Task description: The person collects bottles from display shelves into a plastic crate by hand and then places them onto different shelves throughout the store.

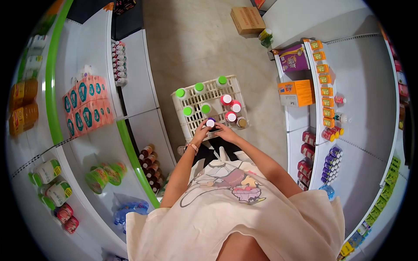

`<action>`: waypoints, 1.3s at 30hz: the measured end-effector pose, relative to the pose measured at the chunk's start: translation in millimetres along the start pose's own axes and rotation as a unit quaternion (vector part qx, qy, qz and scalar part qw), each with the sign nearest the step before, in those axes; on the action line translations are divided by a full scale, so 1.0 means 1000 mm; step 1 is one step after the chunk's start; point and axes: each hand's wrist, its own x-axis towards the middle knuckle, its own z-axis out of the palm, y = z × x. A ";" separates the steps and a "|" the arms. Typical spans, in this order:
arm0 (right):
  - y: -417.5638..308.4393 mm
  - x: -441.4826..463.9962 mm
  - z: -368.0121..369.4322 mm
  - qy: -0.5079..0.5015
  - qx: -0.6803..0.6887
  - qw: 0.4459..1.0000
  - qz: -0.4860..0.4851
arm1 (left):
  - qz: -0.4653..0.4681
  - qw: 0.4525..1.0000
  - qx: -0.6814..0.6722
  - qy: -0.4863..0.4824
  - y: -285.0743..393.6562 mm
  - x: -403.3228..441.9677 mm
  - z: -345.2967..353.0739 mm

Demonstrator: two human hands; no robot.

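A small purple bottle with a white cap [210,123] is between my hands at the near side of a cream plastic crate [188,134]. My left hand [200,132] has its fingers closed on the bottle's left side. My right hand [226,132] curls in from the right, its fingertips against the bottle. Inside the crate stand several bottles with green caps [199,87], three pink bottles with white caps [226,99] and one with a tan cap [241,122]. The lower part of the purple bottle is hidden by my fingers.
Shelves line both sides of the tiled aisle [187,43]. Pink packs [89,104] and brown bottles [150,167] stand on the left. On the right are an orange box [296,92], a purple box [292,58] and purple bottles [332,165]. A cardboard carton [247,20] lies beyond the crate.
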 end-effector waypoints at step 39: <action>-0.297 -0.192 0.596 -0.368 -0.211 0.599 -0.679 | 0.368 0.357 0.186 0.838 -0.020 -0.647 -0.363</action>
